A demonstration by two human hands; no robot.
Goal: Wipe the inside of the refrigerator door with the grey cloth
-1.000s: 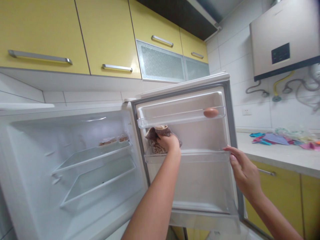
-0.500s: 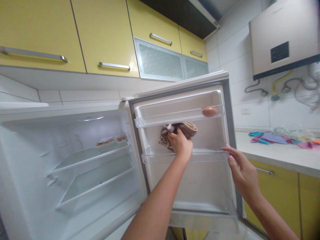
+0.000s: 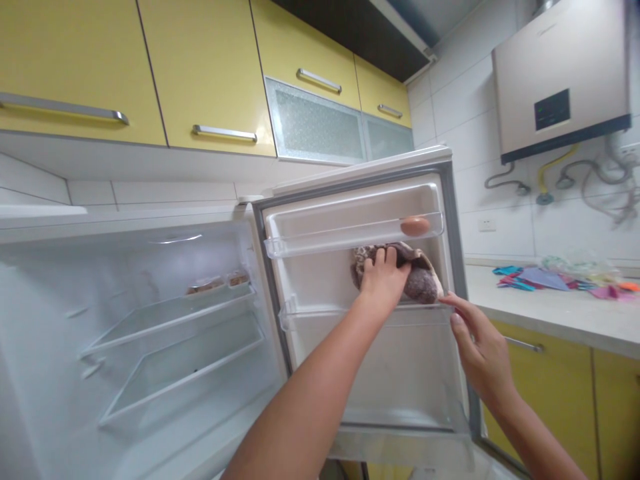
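Note:
My left hand [image 3: 385, 277] presses a crumpled brown patterned cloth [image 3: 423, 283] against the inner panel of the open fridge door [image 3: 320, 273]. Its fingers are bent into the cloth, between the upper and middle door shelves. My right hand [image 3: 480, 343] is at the door's right side, index finger stretched to the end of the middle clear shelf [image 3: 320, 319], thumb apart from it. Just above the cloth, a brown egg [image 3: 415, 226] lies in the upper clear shelf [image 3: 325, 240].
Inside the fridge at left, glass shelves [image 3: 170, 320] hold small food packs [image 3: 206, 285]. Yellow cabinets [image 3: 210, 73] hang above. On the right, coloured cloths [image 3: 543, 279] lie on the counter [image 3: 525, 303] below a water heater [image 3: 560, 80].
My left hand has moved right along the door panel with the cloth, which now reaches near the right hand's fingertip. The right hand stays at the door's edge.

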